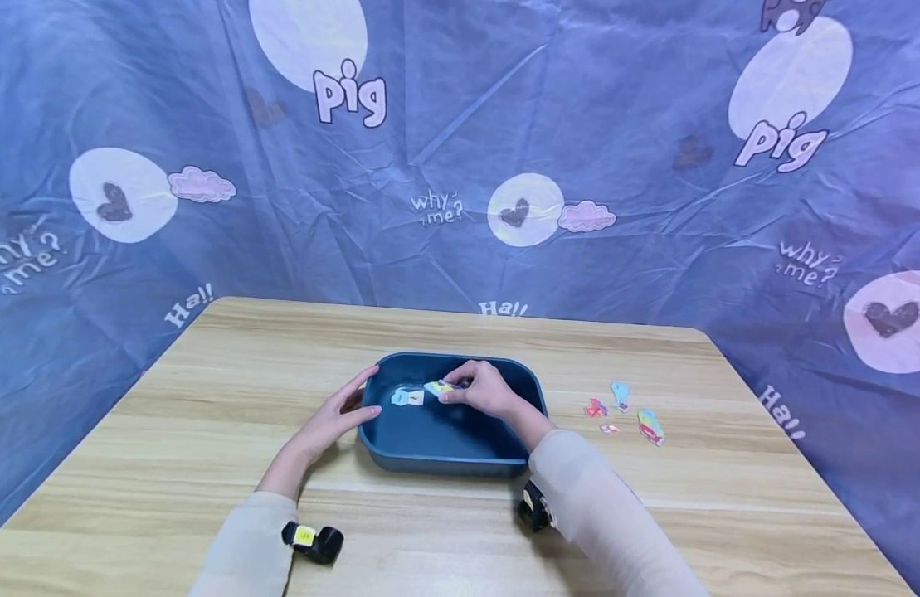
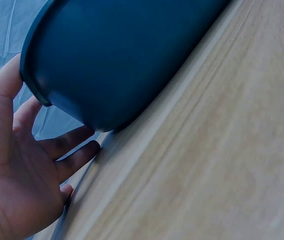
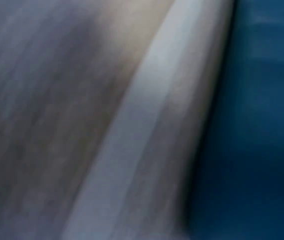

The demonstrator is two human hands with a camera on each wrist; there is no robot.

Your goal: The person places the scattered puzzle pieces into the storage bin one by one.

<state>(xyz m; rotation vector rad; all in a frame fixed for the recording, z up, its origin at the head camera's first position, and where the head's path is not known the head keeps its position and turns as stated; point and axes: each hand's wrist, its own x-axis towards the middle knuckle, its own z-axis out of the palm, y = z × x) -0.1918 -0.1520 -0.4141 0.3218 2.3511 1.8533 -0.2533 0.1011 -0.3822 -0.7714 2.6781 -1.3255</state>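
A dark blue rectangular basin (image 1: 448, 466) stands on the wooden table. My left hand (image 1: 333, 421) holds its left end, thumb over the rim and fingers along the outside; the left wrist view shows this hand (image 2: 19, 165) at the basin's wall (image 2: 107, 60). Inside the basin, my right hand (image 1: 491, 391) pinches a small colourful flat cutout (image 1: 434, 387) between thumb and fingers. Just left of it, light blue and white flat pieces (image 1: 406, 397) lie on the basin floor. The blurred right wrist view catches only the basin's side (image 3: 256, 120) and tabletop, not the hand.
Right of the basin lie several flat cutouts: a light blue one (image 1: 620, 393), a red one (image 1: 596, 408), a small pale one (image 1: 610, 429) and a larger multicoloured one (image 1: 650, 426). A blue printed cloth (image 1: 445, 274) hangs behind the table (image 1: 243, 365).
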